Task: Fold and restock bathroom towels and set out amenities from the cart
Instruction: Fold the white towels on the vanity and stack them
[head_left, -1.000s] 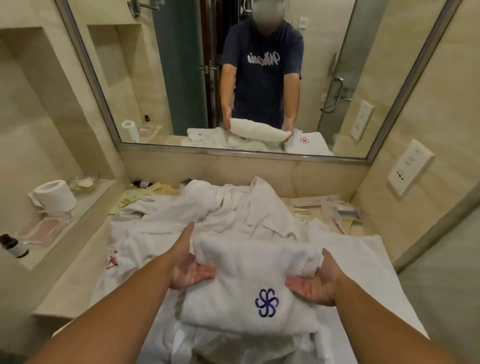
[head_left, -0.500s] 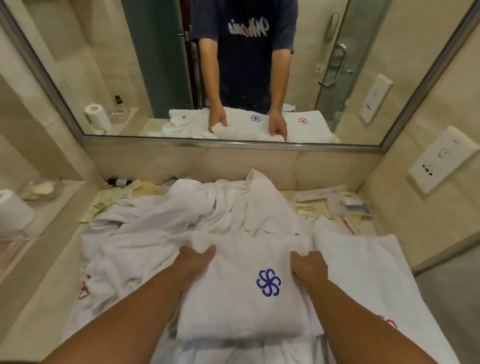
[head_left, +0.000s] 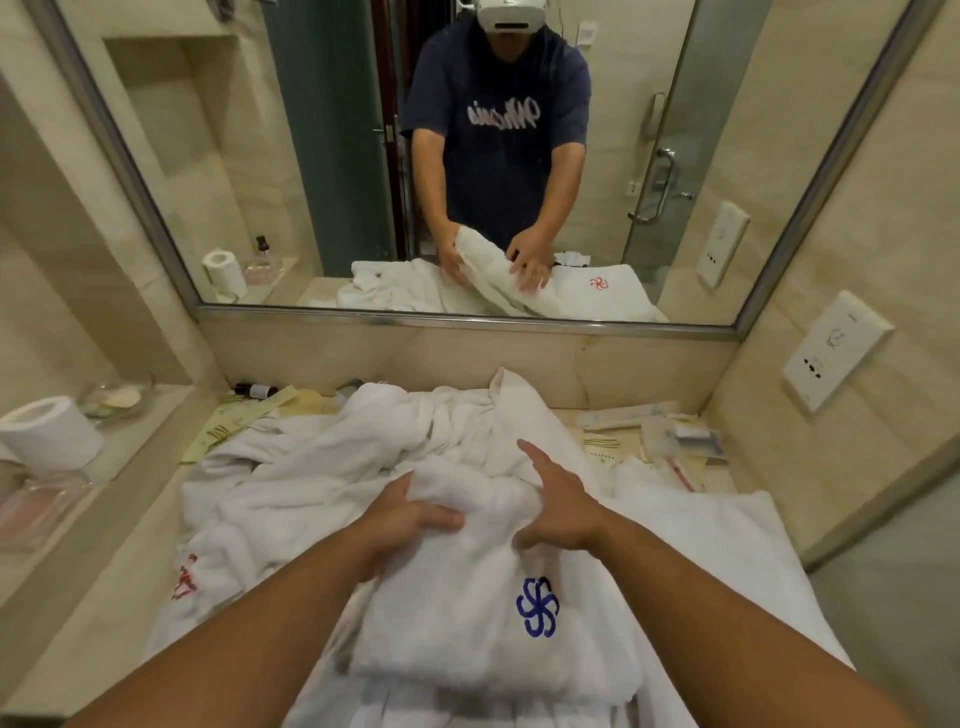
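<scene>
A folded white towel with a blue flower emblem (head_left: 467, 613) lies in front of me on a heap of loose white towels (head_left: 322, 467). My left hand (head_left: 410, 525) grips the towel's far left corner, thumb over the bunched cloth. With straight, spread fingers, my right hand (head_left: 558, 506) presses down on the towel's far right part. A flat white towel with a red emblem (head_left: 727, 561) lies to the right. Amenity packets (head_left: 670, 441) are scattered at the back right of the counter.
A toilet roll (head_left: 49, 434), a glass dish (head_left: 111, 400) and a clear tray (head_left: 36, 506) stand on the left ledge. A small dark bottle (head_left: 254, 389) and paper sleeves lie at the back left. The mirror (head_left: 311, 156) rises behind the counter; a wall socket (head_left: 836, 348) is at right.
The towel's far edge, which lay flat under both hands, is now lifted and bunched. My left hand has closed on it and my right hand has spread over it.
</scene>
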